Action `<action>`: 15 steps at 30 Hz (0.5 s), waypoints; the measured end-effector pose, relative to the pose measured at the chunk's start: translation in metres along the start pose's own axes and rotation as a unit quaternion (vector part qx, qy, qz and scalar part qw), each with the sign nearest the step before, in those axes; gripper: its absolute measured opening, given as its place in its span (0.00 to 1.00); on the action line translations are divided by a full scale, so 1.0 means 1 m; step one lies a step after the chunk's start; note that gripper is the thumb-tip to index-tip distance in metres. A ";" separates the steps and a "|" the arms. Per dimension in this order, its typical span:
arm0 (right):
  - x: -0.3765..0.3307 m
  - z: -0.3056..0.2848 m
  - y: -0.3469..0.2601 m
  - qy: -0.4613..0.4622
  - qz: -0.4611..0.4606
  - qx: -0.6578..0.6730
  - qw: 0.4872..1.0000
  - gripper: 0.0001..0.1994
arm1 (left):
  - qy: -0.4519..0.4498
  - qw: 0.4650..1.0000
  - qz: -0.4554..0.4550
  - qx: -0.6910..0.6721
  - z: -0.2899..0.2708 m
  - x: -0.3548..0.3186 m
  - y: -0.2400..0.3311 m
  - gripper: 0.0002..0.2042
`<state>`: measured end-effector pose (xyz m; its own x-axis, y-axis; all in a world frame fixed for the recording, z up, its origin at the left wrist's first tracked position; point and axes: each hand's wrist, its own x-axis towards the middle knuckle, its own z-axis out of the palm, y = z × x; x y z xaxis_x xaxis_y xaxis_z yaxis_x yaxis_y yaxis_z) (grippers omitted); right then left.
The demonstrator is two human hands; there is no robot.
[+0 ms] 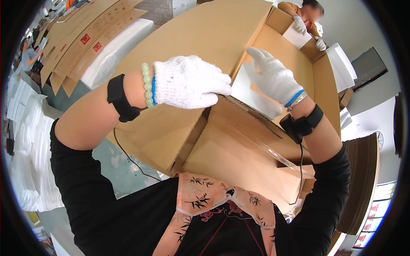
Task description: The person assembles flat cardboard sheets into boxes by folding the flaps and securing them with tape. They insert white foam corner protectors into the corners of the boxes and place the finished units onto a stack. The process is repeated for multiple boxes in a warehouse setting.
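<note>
A large open cardboard box [279, 42] lies in front of me, its wide flaps folded outward. My left hand [190, 82], in a white knit glove, is closed with its fingertips at the corner where a flap meets the box's near edge. My right hand [273, 76], gloved the same way, is raised over the box's inside with its fingers stretched out and nothing in them. Beneath it, a smooth white panel [245, 91] stands along the near wall inside the box. Another white block [297, 37] sits at the far end.
At the far end a co-worker [294, 10] in white gloves has hands at the box. Flat printed cardboard sheets [85, 38] and a plastic-wrapped white stack [124, 49] lie to the left. Brown cardboard [358, 179] stands at right. Thin cables hang from both my wrist bands.
</note>
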<state>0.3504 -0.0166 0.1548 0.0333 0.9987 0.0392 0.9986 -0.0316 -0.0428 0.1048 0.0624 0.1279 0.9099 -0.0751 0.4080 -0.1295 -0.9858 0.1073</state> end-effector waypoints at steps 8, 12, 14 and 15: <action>-0.023 -0.019 -0.010 -0.090 0.070 0.028 0.993 0.31 | -0.027 0.999 -0.024 0.005 -0.006 0.012 0.013 0.11; -0.024 -0.007 -0.003 -0.095 0.021 0.068 0.993 0.34 | 0.005 0.998 0.036 0.048 0.003 0.025 0.019 0.15; -0.024 -0.008 -0.001 -0.109 0.031 0.025 0.993 0.34 | -0.032 0.998 0.032 0.049 0.009 0.026 0.017 0.17; -0.024 -0.010 0.000 -0.120 0.059 0.000 0.991 0.33 | -0.043 0.997 0.030 0.049 0.009 0.027 0.017 0.17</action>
<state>0.3502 -0.0407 0.1638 0.1398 0.9687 -0.2050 0.9882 -0.1496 -0.0332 0.1309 0.0425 0.1327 0.9325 -0.1425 0.3318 -0.1494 -0.9888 -0.0049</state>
